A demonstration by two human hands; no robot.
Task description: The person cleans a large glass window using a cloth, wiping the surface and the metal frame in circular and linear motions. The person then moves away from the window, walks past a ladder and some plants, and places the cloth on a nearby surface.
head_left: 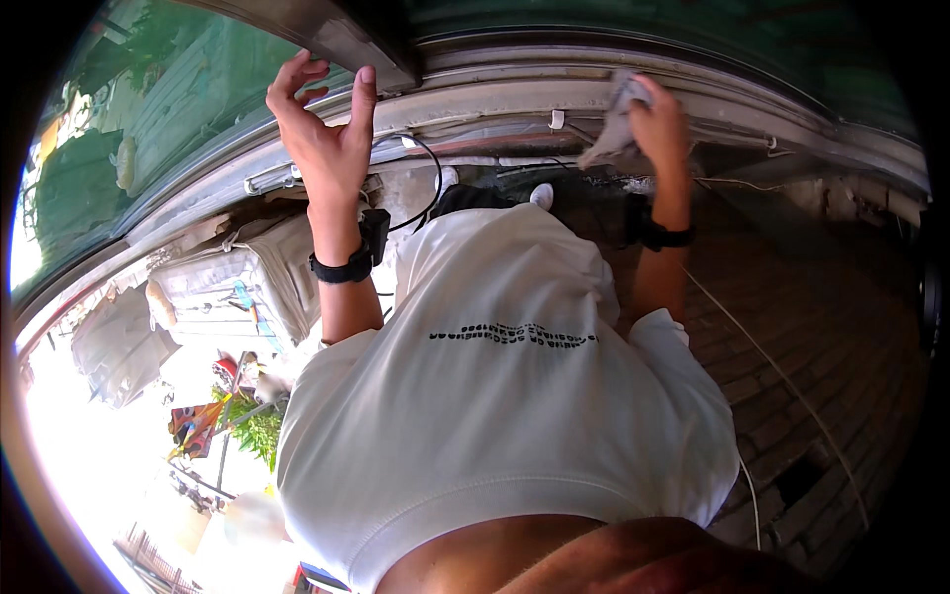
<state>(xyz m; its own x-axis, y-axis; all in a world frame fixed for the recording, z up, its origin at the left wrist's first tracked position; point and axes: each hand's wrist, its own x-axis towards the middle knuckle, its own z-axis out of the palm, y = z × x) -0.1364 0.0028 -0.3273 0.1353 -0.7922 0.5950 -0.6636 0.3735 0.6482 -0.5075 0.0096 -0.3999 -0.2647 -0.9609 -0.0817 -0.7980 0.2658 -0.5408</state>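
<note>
My right hand [661, 124] is closed around a crumpled greyish cloth [616, 129]. The cloth hangs over the front edge of a pale window sill [495, 102], and its lower end droops below. To the left, my left hand [329, 148] is raised with thumb and fingers spread, nothing in its palm. Its fingertips are beside a dark upright window frame post [346, 45]; whether they touch it cannot be made out. Green-tinted glass [213, 94] fills the window on the left of the post, and darker glass [633, 25] the right.
Thin cables and small white clips [557, 120] run along the wall under the sill. A black cable [435, 188] loops beside my left forearm. At left are a grey covered box [233, 287] and green plants [259, 431]. Brick paving [782, 366] with a pale cord lies at right.
</note>
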